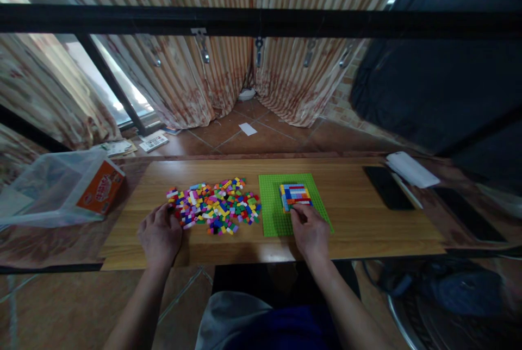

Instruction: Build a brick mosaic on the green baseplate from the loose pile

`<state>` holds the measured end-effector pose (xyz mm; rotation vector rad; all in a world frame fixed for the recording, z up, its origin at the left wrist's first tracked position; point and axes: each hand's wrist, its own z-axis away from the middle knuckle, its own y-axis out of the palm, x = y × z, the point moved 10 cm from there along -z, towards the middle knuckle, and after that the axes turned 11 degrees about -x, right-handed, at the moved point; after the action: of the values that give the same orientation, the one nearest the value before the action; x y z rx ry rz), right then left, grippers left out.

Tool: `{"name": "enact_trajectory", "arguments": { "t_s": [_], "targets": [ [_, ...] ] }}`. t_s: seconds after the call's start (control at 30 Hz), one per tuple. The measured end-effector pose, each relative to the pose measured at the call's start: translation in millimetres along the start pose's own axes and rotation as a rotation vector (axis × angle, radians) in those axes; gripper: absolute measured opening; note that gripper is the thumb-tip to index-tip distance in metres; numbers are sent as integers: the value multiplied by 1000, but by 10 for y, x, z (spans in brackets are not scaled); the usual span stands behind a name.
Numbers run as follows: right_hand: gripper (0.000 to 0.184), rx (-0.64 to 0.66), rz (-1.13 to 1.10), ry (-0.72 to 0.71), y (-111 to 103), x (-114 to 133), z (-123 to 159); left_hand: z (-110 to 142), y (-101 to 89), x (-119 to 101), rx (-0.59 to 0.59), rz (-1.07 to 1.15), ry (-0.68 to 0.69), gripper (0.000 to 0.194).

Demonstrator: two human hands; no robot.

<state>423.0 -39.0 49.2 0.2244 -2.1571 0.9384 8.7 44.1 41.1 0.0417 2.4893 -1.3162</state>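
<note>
Loose, many-coloured toy bricks [220, 206] lie in a spread-out pile on the wooden tabletop. At the pile's left edge rests my left hand [160, 235], its fingers curled down by the outermost bricks; what they hold, if anything, is hidden. On a green studded baseplate [271, 225] stands a small block of built-up bricks [294, 193] with blue, red, orange and pale rows and a yellow left side. My right hand [312, 231] is closed in a pinch at the block's front edge. Its fingertips touch or nearly touch the block, and I cannot make out what is between them.
A clear plastic bin [53, 181] with an orange label stands left of the tabletop. A dark phone-like slab [388, 188] lies at the right, beside a white object [412, 169]. A black bar [261, 23] crosses beyond the table, before striped curtains [183, 78].
</note>
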Motion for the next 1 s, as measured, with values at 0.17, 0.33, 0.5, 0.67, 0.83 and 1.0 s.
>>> {"name": "enact_trajectory", "arguments": {
  "t_s": [0.17,0.33,0.5,0.67,0.83,1.0],
  "targets": [
    [30,44,-40,-44,55,7,15,3,-9,-12,8,-7,-10,38],
    [34,64,-112,0,20,-44,68,9,-15,-19,14,-10,-22,40],
    [36,-3,-168,111,-103,-185,54,11,-17,-16,19,-2,-35,40],
    [35,4,-137,75,-97,-169,43,7,-15,-21,21,-11,-24,40],
    [41,102,64,-114,44,-4,173,7,-8,-23,30,-8,-20,40],
    [42,98,197,-185,69,20,243,6,-4,-9,31,-9,-39,39]
  ]
}}
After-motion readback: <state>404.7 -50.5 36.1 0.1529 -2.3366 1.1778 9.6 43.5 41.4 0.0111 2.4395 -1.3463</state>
